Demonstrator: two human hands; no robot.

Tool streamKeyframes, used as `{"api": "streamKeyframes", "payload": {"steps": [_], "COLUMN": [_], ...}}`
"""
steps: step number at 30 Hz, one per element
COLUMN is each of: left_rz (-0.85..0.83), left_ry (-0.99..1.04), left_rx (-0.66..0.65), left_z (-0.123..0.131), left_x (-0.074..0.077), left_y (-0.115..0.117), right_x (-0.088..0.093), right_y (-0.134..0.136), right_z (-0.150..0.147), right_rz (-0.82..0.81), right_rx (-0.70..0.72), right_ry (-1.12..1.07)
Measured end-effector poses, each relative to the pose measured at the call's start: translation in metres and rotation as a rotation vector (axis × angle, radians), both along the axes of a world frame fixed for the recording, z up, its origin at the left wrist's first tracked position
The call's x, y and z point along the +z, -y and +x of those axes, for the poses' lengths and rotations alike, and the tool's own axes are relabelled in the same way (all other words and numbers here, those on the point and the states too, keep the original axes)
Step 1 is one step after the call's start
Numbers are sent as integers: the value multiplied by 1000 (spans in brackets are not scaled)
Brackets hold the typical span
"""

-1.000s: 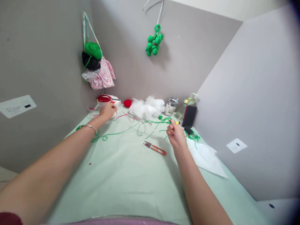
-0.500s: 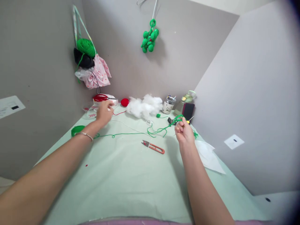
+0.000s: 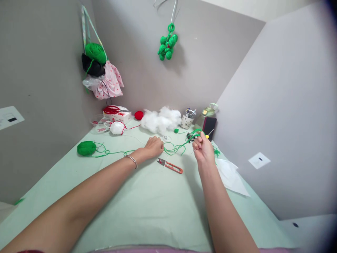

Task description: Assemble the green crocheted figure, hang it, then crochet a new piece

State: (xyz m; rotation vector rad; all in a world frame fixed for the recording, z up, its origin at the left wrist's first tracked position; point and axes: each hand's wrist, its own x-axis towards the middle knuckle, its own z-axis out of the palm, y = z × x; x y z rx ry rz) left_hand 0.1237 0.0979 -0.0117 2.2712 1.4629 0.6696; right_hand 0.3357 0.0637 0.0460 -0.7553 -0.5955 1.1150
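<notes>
My right hand (image 3: 204,146) is raised over the right of the table, closed around strands of green yarn (image 3: 195,133). A thin rod (image 3: 211,132), which looks like a crochet hook, also passes through its grip. Loops of this yarn trail down to the tabletop beside my left hand (image 3: 154,147). That hand rests low at the table's middle, fingers curled under; what they hold, if anything, is hidden. Just in front of it lie orange thread snips (image 3: 171,166). To the left sit a green yarn ball (image 3: 86,148) and a white yarn ball (image 3: 117,128).
White stuffing (image 3: 161,120) lies along the back wall beside a red ball (image 3: 138,115). Red scissors (image 3: 112,110) rest on a box. A pen cup (image 3: 187,120), a bottle (image 3: 210,110) and a dark phone (image 3: 210,127) stand at back right. White sheet material (image 3: 229,177) lies at right.
My left hand has moved from the white yarn ball at back left to the table's middle, uncovering that ball. My right hand keeps its grip on the green yarn.
</notes>
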Motion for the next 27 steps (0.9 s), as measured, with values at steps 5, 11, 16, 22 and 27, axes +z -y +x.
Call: {"api": "streamKeyframes", "payload": {"steps": [5,11,16,22,27], "left_rz": [14,216,317,232,49], "left_ry": [177,376,319,267,321], "left_rx": [204,696,916,590,157], "left_z": [-60,-184,-237,-200,-130], "left_x": [17,33,34,40,41], "left_y": [-1,44,78,74,67], "right_x": [3,4,6,7,10], "right_y": [-1,1,4,9,15], "right_z": [7,2,-4,-15,-26], "right_rz": [10,8,22,38,47], "right_rx": [-6,31,80,179,269], "right_ry": [-19,-38,-34,-8,6]}}
